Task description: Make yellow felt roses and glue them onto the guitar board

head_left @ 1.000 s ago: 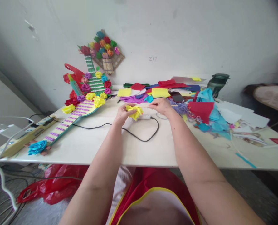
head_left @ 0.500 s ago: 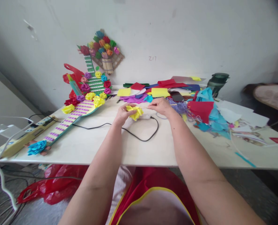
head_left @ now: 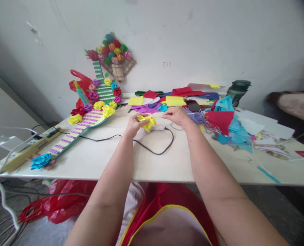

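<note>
The table (head_left: 141, 164) fills most of my view. The person's forearms cross its near edge, and its right end runs out of frame. A heap of coloured paper scraps (head_left: 226, 123) covers the table's far right, and I cannot make out what lies beneath it. The striped craft board (head_left: 77, 131), studded with paper roses, lies slantwise along the table's left side. A black cable (head_left: 155, 153) loops over the table's middle, its far end hidden behind the hands.

Above the table's centre, toward the far edge, the left hand (head_left: 134, 123) closes its fingers round the yellow paper flower (head_left: 147, 121) — bright and crumpled, with folded petals, its underside hidden by the fingers. Just beside it, the right hand (head_left: 176, 115) pinches a pale strip (head_left: 159, 117) that runs to the flower — too thin for me to tell paper from stick.

The bare stretch of table between the cable and the near edge is the open room.
</note>
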`<action>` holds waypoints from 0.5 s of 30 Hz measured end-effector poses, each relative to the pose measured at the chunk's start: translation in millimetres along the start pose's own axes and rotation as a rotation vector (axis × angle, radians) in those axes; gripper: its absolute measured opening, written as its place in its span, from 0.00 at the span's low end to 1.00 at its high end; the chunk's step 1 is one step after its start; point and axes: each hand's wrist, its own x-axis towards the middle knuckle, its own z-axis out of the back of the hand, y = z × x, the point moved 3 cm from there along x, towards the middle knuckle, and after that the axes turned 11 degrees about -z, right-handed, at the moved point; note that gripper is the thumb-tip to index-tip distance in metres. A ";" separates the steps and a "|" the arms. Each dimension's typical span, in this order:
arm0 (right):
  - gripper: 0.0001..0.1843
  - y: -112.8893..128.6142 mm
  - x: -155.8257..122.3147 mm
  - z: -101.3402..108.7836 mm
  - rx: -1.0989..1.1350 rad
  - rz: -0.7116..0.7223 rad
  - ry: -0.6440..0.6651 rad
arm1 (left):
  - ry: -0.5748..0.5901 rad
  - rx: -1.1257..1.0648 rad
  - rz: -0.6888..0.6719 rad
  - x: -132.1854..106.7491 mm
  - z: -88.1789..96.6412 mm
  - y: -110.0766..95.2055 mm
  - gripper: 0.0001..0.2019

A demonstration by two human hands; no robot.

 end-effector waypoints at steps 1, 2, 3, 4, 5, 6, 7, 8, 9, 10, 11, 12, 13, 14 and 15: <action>0.06 0.0 0.0 0.2 0.003 0.002 -0.004 | -0.008 -0.006 -0.001 0.2 0.5 0.6 0.24; 0.06 -0.2 0.1 0.4 0.004 0.005 -0.010 | -0.013 -0.010 -0.001 0.4 1.1 1.4 0.24; 0.06 -0.6 0.3 0.6 0.004 0.008 -0.017 | -0.017 -0.008 -0.005 0.6 1.7 2.3 0.23; 0.06 -1.2 0.6 0.9 0.002 0.011 -0.026 | -0.024 -0.004 -0.010 0.8 2.4 3.1 0.23; 0.06 -1.9 0.9 1.2 0.001 0.013 -0.034 | -0.031 0.002 -0.017 0.9 3.1 3.8 0.22; 0.06 -2.6 1.2 1.6 -0.001 0.014 -0.042 | -0.039 0.006 -0.023 1.1 3.7 4.2 0.22; 0.06 -3.4 1.4 1.9 -0.003 0.013 -0.048 | -0.043 0.007 -0.028 1.2 4.0 4.5 0.22; 0.06 -4.1 1.7 2.2 -0.004 0.010 -0.052 | -0.049 0.008 -0.032 1.3 4.3 4.5 0.22; 0.06 -4.8 1.8 2.5 -0.005 0.006 -0.056 | -0.054 0.007 -0.035 1.5 4.5 4.4 0.22; 0.06 -5.4 2.0 2.9 -0.004 -0.001 -0.059 | -0.059 0.006 -0.039 1.6 4.8 4.2 0.22; 0.06 -6.0 2.2 3.1 -0.003 -0.006 -0.060 | -0.065 0.005 -0.044 1.8 5.1 3.9 0.23; 0.06 -6.6 2.3 3.3 0.000 -0.011 -0.061 | -0.072 0.004 -0.050 2.1 5.7 3.9 0.23; 0.06 -7.3 2.5 3.5 0.003 -0.016 -0.061 | -0.082 0.003 -0.055 2.3 6.4 4.2 0.24; 0.07 -8.0 2.7 3.6 0.007 -0.019 -0.062 | -0.092 0.000 -0.057 2.6 7.3 4.8 0.25; 0.07 -8.8 2.9 3.5 0.013 -0.022 -0.062 | -0.104 -0.003 -0.056 3.0 8.3 5.8 0.25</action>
